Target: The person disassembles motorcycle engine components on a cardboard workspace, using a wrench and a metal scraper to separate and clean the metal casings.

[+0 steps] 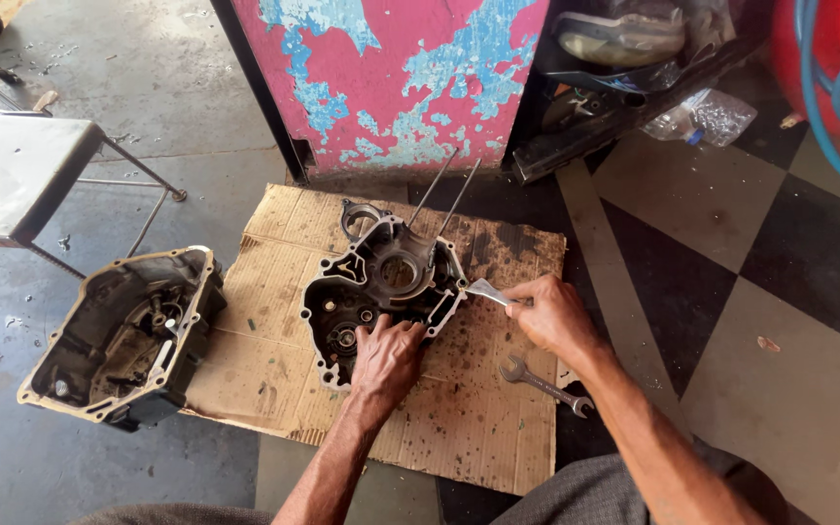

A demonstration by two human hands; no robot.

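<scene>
My knees: grey trouser cloth (576, 496) shows at the near edge, with both my forearms reaching away from it.
Spanner: an open-ended spanner (544, 383) lies flat on the cardboard, near my right wrist, touched by neither hand.
Left hand: my left hand (387, 356) rests palm down on the near edge of the engine case, fingers curled over its rim and pressing on it.
Right hand: my right hand (553, 313) is closed around the handle of a flat metal tool (489, 291), whose tip meets the right edge of the case.
Engine case: the dark crankcase half (381, 284) lies open side up in the middle of the cardboard, with two thin studs (444, 194) rising from its far side.
Cardboard: an oil-stained sheet of cardboard (274, 321) is spread on the floor beneath the case.
Second case: another open casing (128, 335) sits on the concrete to the left, just off the cardboard.
Stool: a metal stool (12, 175) stands far left.
Far side: a panel with peeling pink and blue paint (391, 78) stands beyond the cardboard.
</scene>
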